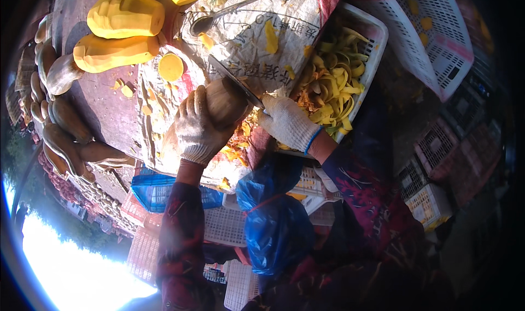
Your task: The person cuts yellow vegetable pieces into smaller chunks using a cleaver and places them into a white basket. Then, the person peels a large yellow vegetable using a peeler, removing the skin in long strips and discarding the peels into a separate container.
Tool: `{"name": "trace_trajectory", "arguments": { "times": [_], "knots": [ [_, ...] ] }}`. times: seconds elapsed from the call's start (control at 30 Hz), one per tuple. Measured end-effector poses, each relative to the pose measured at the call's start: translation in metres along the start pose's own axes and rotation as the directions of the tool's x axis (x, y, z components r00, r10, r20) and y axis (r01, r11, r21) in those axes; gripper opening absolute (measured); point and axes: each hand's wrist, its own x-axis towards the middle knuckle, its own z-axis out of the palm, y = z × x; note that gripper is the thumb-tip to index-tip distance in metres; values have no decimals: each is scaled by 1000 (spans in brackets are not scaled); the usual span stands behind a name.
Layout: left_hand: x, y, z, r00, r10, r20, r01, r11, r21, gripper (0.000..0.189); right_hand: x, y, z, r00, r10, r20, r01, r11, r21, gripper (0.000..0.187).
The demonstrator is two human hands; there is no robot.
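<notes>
My left hand (pixel 201 126), in a knitted work glove, holds an unpeeled tan squash (pixel 225 102) on the sack-covered table. My gloved right hand (pixel 287 118) grips a knife (pixel 236 81) by its handle; the blade lies across the squash's upper right end. A round orange slice (pixel 170 67) rests up and left of the squash. A metal spoon (pixel 203 25) lies on the printed woven sack (pixel 254 40), with orange scraps about it. Peeled yellow squashes (pixel 125 14) stand at the upper left.
To the right is a white plastic crate (pixel 379 36) full of peel strips (pixel 336 85). Unpeeled squashes (pixel 65 114) line the table's left side. A blue plastic bag (pixel 279 233) hangs in front of me. Another perforated crate (pixel 451 52) stands at the upper right.
</notes>
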Motion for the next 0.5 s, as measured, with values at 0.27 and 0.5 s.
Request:
{"name": "trace_trajectory", "arguments": {
  "times": [0.27,0.5],
  "knots": [
    [-1,-3,4,1000,13,-15,-13,1000,-18,104,-17,-38,36,992,122,-37,-127,921,-369,31],
    [-3,-4,4,1000,16,-15,-16,1000,3,104,2,-12,38,992,45,-114,-59,992,-116,24]
  ]
}}
